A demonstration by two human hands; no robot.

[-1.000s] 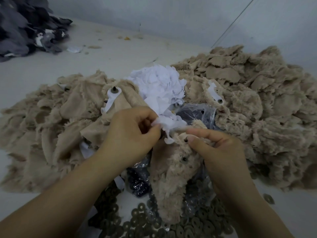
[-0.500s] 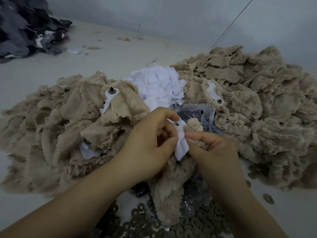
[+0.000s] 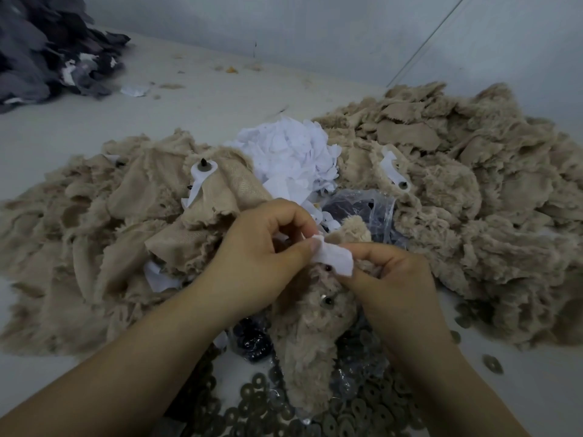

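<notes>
A beige plush fur piece (image 3: 310, 335) with a dark eye stud lies in front of me over the washers. My left hand (image 3: 258, 263) pinches one end of a small white fabric patch (image 3: 334, 258) between thumb and forefinger. My right hand (image 3: 397, 279) pinches the patch's other end and holds the fur piece beneath it. A dark stud tip shows just under the patch.
Heaps of beige fur pieces (image 3: 473, 200) spread left and right, with a pile of white patches (image 3: 293, 152) behind my hands. A clear bag of dark studs (image 3: 362, 209) sits behind the fur piece. Several round washers (image 3: 268, 405) cover the near table. Dark grey fabric (image 3: 41, 48) lies far left.
The white patch has been drawn from the white pile down onto the fur piece, and both hands now hold it flat over the stud.
</notes>
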